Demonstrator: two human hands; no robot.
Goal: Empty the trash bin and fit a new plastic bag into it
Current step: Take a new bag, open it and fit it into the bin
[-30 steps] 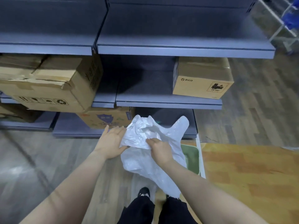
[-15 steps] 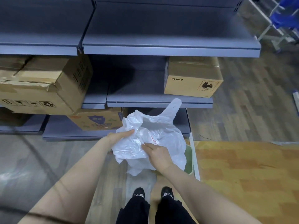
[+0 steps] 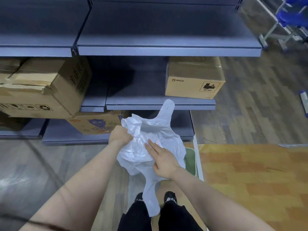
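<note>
Left hand (image 3: 120,135) grips plastic bag (image 3: 150,147); right hand (image 3: 164,161) flat against it.

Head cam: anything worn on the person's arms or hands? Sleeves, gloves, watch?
No. Left hand and right hand are bare, without gloves or visible rings. Both forearms are bare to the frame edge: no sleeves, watch or bands. Lower down, black trousers and black shoes with white markings.

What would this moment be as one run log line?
stage: opening new bag | left hand: grips white plastic bag | right hand: fingers flat on bag | green bin: below, unlined
</note>
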